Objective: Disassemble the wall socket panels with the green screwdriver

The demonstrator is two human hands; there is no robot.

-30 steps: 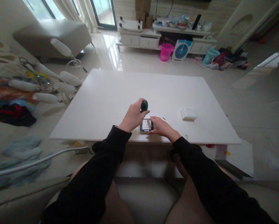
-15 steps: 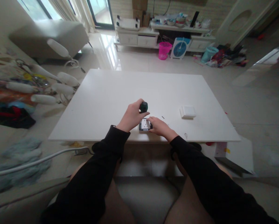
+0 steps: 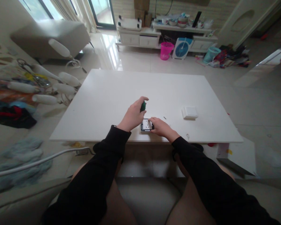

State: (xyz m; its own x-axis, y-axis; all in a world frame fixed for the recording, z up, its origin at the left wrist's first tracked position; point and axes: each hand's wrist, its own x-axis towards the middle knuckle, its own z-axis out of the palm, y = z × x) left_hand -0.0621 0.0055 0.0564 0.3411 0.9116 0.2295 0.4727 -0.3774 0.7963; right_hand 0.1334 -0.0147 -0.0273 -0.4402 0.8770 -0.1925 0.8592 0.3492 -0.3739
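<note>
Left hand (image 3: 132, 115): fingers close around a dark green handle (image 3: 143, 106). Below this grip, the socket panel (image 3: 145, 125) lies on the white table (image 3: 103, 103). Right hand (image 3: 162, 127): thumb and fingers grasp the panel's right side. Farther right of both grips: a white box (image 3: 190, 112).

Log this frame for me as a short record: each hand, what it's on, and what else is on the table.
left hand: the left hand has its fingers around a dark green handle; lower end hidden
right hand: the right hand has fingers on a socket panel
panel position: slotted face up, near the person's edge of the white table
also on table: white square piece and small dark strip, both to the right of the panel
</note>
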